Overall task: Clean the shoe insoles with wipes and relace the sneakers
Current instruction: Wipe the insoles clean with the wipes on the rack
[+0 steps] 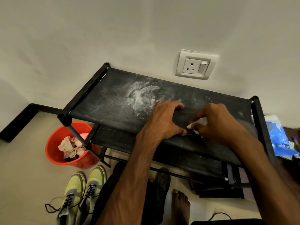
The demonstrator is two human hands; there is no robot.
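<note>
left hand (164, 119) arches wide over a flat, dark insole (184, 116) on the top shelf of the black rack (103, 101). fingertips sit on the insole's far edge and the thumb on its near edge, clamping it in place. right hand (215, 120) pinches a crumpled white wipe (198, 123) and presses it down on the insole. the shelf is matte black cloth stretched between round tubes, smeared with white and pinkish dust near the middle. a wide stretch of dusty cloth lies between the hands and the left corner post.

down on the pale floor, a round red bucket (52, 148) holds wadded pink-and-white tissues (71, 146). just beside it stands a pair of yellow-green sneakers (92, 181), their black laces (69, 199) trailing loose. another dark insole (161, 189) lies on the floor near a bare foot (181, 203). a glossy blue packet (277, 137) sits off the rack's right edge, and a white wall socket (195, 65) is above the shelf's back edge.
</note>
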